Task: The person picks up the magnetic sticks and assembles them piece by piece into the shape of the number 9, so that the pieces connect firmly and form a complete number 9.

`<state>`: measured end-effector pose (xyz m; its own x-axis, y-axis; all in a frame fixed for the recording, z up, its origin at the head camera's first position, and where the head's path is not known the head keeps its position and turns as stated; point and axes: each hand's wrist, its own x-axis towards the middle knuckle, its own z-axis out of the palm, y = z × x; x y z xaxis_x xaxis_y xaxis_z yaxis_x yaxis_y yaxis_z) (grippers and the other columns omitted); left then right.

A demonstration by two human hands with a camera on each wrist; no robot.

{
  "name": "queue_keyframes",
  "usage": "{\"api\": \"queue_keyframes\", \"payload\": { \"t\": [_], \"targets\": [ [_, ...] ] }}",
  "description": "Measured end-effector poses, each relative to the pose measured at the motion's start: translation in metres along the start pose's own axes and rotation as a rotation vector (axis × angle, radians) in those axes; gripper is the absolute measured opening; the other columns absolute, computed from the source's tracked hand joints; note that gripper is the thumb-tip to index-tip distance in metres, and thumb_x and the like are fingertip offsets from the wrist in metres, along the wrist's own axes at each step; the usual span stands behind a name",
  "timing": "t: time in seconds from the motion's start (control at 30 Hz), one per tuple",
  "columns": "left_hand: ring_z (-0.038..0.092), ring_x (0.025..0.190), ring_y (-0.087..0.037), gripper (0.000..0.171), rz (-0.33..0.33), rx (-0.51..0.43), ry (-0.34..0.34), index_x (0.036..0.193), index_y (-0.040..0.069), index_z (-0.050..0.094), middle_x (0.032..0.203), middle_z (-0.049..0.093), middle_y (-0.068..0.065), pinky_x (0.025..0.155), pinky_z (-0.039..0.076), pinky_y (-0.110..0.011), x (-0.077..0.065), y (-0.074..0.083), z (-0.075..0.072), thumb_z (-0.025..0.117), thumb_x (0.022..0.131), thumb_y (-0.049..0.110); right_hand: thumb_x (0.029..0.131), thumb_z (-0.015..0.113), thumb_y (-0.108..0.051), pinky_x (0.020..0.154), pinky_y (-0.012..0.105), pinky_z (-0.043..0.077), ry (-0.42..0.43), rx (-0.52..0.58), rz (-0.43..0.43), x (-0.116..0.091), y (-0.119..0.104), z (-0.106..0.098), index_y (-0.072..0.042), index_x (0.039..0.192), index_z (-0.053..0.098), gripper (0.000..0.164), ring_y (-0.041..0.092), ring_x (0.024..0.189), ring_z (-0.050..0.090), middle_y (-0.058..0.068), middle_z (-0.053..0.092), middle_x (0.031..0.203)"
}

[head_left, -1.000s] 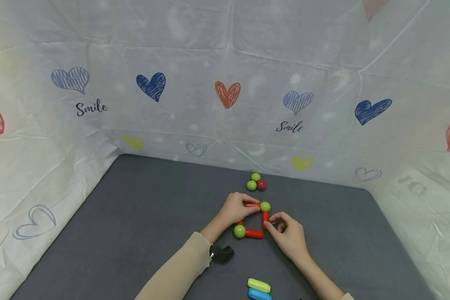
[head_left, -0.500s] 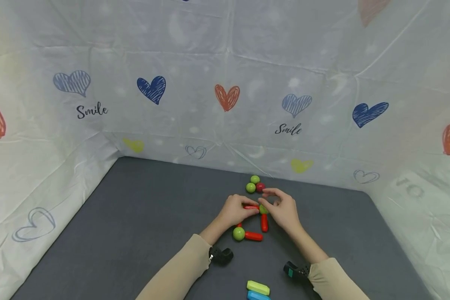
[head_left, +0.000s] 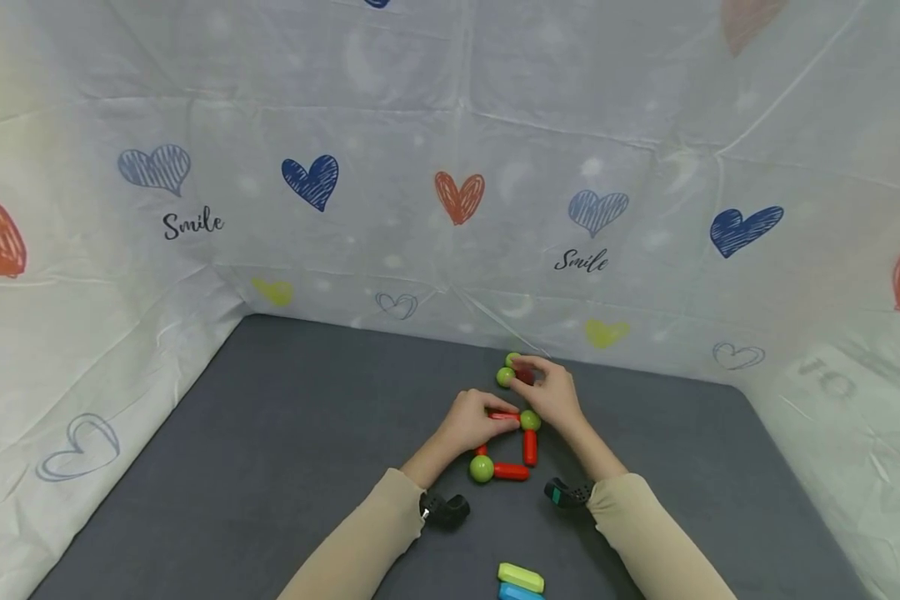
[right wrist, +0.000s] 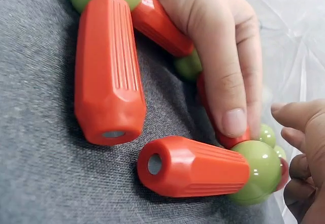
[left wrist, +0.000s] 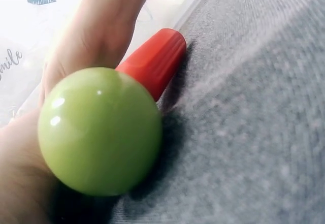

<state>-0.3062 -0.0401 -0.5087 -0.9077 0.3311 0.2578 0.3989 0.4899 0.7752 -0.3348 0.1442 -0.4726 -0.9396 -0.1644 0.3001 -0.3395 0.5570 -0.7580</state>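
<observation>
The far red rod is pinched between the thumb and fingers of the left hand, and its right end is placed against the corner green ball. The red ball, near the far table edge, is partly covered by the right hand; whether it is gripped cannot be told. The side red rod is separated by a gap from the near red rod.

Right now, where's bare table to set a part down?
Free: table left of the left sleeve and right of the right sleeve, up to the sheet. Crowded middle: left hand, right hand, red rods, green balls, yellow block.
</observation>
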Motion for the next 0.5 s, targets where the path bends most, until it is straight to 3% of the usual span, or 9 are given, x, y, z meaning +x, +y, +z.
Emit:
{"api": "queue_keyframes", "payload": {
  "t": [0.23, 0.3, 0.4, 0.5],
  "targets": [
    [0.073, 0.087, -0.012, 0.020, 0.010, -0.002, -0.007, 0.109, 0.019, 0.087, 0.099, 0.082, 0.003, 0.075, 0.058, -0.026, 0.001, 0.000, 0.001, 0.084, 0.093, 0.031, 0.092, 0.085, -0.014, 0.051, 0.027, 0.032, -0.019, -0.073, -0.022, 0.008, 0.005, 0.005, -0.007, 0.128, 0.076, 0.038, 0.012, 0.049, 0.034, 0.013, 0.077, 0.122],
    [0.074, 0.090, -0.012, 0.020, 0.004, -0.002, -0.012, 0.110, 0.020, 0.087, 0.100, 0.082, 0.004, 0.078, 0.058, -0.026, 0.001, 0.000, 0.001, 0.084, 0.094, 0.031, 0.091, 0.086, -0.011, 0.055, 0.029, 0.037, -0.020, -0.098, -0.035, 0.010, 0.006, 0.005, -0.006, 0.127, 0.077, 0.038, 0.016, 0.053, 0.043, 0.014, 0.077, 0.121],
    [0.074, 0.093, -0.014, 0.019, -0.008, -0.001, -0.014, 0.110, 0.020, 0.087, 0.101, 0.082, 0.005, 0.080, 0.058, -0.027, 0.001, 0.000, 0.000, 0.084, 0.094, 0.031, 0.089, 0.087, -0.009, 0.067, 0.037, 0.051, -0.032, -0.147, -0.060, 0.012, 0.006, 0.006, -0.005, 0.127, 0.076, 0.039, 0.025, 0.072, 0.063, 0.016, 0.076, 0.122],
    [0.074, 0.094, -0.014, 0.019, -0.014, 0.002, -0.011, 0.110, 0.021, 0.087, 0.101, 0.082, 0.006, 0.081, 0.058, -0.027, 0.000, 0.000, 0.000, 0.084, 0.094, 0.030, 0.088, 0.087, -0.010, 0.083, 0.048, 0.057, -0.043, -0.213, -0.086, 0.014, 0.008, 0.008, -0.004, 0.126, 0.076, 0.040, 0.032, 0.095, 0.071, 0.016, 0.076, 0.122]
  ]
}}
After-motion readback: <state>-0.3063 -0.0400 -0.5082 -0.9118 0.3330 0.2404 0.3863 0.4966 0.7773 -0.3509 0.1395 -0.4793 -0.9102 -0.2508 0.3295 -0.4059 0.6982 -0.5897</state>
